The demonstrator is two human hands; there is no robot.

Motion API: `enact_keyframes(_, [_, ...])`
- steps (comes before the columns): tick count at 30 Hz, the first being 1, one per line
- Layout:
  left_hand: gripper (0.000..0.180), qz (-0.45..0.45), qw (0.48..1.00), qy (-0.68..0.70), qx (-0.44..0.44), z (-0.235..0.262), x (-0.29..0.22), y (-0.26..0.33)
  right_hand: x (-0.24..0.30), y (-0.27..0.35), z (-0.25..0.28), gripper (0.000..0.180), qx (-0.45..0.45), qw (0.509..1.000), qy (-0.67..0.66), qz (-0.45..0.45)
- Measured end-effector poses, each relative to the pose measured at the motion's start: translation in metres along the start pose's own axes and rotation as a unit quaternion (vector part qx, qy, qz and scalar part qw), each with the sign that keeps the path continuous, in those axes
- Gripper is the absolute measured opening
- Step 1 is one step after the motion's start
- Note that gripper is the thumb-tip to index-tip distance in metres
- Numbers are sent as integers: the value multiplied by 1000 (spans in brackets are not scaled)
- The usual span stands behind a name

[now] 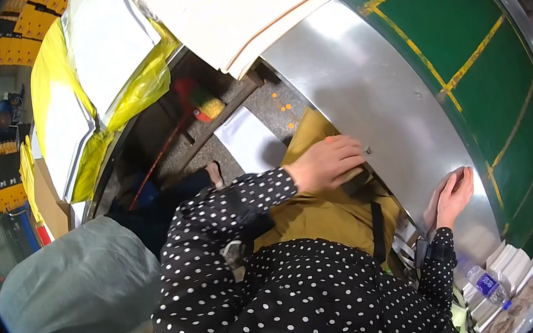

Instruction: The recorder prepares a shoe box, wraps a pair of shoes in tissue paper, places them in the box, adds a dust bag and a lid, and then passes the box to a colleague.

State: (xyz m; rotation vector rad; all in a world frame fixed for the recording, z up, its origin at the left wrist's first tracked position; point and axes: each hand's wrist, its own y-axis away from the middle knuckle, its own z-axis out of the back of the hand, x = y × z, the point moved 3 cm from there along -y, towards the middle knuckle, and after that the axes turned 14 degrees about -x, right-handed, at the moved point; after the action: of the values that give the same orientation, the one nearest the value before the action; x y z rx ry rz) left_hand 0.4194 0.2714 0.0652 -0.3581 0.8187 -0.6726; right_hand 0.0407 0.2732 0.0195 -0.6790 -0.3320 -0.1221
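A shiny metal tabletop (362, 67) stretches in front of me. My left hand (330, 162) is at its near edge, palm down, with fingers loosely bent and side by side; nothing shows in them. Beneath that hand lies mustard-brown cloth (320, 217) over my lap. Farther right, my right hand (455, 196) rests on its side on the metal, fingers stretched and slightly curved, holding nothing. Its fingertips are close to the green conveyor belt (458, 10) with yellow lines. Both sleeves are black with white dots.
Large white sheets (241, 3) cover the table's far end. Yellow-wrapped paper stacks (71, 100) stand at left. A person in a grey shirt (83, 286) is close on my left. A plastic bottle (487, 285) and white booklets (516, 266) lie at lower right. White paper (248, 138) is on the floor.
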Motion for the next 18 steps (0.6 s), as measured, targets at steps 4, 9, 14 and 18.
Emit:
enact_keyframes(4, [22, 164, 985, -37, -45, 25, 10, 72, -11, 0, 7, 44, -1, 1000, 12, 7])
enact_keyframes(9, [42, 524, 847, -90, -13, 44, 50, 183, -16, -1, 5, 46, 8, 1000, 4, 11])
enact_keyframes(14, [54, 680, 715, -120, 110, 49, 55, 297, -24, 1, 4, 47, 10, 1000, -4, 7])
enact_keyframes(18, [55, 764, 629, -120, 79, 33, 34, 375, -29, 3, 6, 47, 15, 1000, -15, 12])
